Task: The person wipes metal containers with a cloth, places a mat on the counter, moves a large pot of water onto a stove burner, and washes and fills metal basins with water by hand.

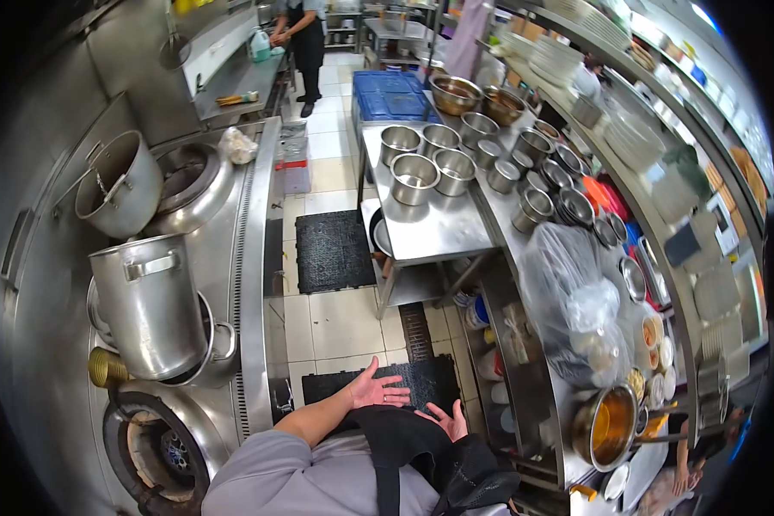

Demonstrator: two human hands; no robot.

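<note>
My left hand [377,389] is held out in front of my body, palm up, with its fingers spread and a ring on one finger. Close by on its right, my right hand [445,420] is partly hidden by a dark sleeve; its visible fingers are apart. Neither holds or touches anything. Below both lies a black floor mat [430,378] on the tiles. To the left stand a tall steel stockpot [146,301] and a round wok burner [156,456]. A steel table [439,228] carrying several steel pots [414,179] stands ahead.
A person [305,39] in a dark apron works at the far left counter. On the right, a counter holds plastic bags [576,301] and a steel bowl of amber liquid [606,426], under plate shelves. Another mat [334,252] and a blue-lidded bin [393,95] stand along the aisle.
</note>
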